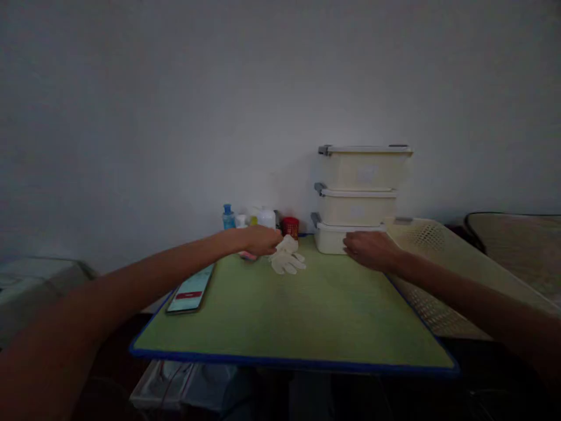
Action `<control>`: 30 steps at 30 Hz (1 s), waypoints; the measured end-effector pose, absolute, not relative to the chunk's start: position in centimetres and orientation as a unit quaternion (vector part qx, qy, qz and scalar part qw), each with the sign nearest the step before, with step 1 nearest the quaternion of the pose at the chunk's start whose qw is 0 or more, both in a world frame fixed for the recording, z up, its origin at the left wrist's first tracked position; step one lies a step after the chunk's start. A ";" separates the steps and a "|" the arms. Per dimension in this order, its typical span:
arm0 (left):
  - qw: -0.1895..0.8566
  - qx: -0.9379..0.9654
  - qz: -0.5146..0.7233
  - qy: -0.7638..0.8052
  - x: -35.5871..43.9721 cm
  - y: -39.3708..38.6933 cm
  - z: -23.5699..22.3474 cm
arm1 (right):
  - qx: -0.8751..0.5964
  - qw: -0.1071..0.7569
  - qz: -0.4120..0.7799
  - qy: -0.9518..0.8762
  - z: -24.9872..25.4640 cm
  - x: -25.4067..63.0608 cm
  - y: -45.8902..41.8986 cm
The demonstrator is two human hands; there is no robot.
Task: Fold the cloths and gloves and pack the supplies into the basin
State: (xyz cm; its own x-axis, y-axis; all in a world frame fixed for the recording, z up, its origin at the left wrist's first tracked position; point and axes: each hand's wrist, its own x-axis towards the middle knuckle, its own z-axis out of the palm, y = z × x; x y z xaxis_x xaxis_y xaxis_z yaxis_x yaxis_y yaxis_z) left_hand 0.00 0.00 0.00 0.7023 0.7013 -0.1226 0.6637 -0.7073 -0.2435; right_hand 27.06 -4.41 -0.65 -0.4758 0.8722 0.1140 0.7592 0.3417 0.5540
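Note:
My left hand (262, 240) reaches across the green table (307, 316) and rests at the cuff of a pair of whitish gloves (287, 257); its fingers look curled, but the dim light hides whether they grip. A small pink thing (248, 255) lies just under that hand. My right hand (370, 249) hovers palm down with fingers loosely spread, right in front of the lowest of three stacked cream boxes (357, 202). It holds nothing.
A phone (191, 290) with a lit screen lies at the table's left edge. Small bottles (248, 218) and a red jar (290, 226) stand by the wall. A perforated cream basket lid (432, 257) lies to the right, and a plastic bin (184, 383) sits under the table.

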 end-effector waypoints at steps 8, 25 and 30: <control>0.098 -0.922 -0.178 -0.329 0.9 4.8 7.6 | 0.605 -0.037 0.326 0.726 8.6 32.0 -2.5; -0.172 -0.811 -0.377 -0.413 9.1 11.2 9.9 | 0.655 -0.511 0.096 0.548 9.7 39.2 6.2; -0.223 -0.779 -0.395 -0.434 11.4 12.7 8.7 | 0.646 -0.546 0.015 0.534 8.0 40.5 8.6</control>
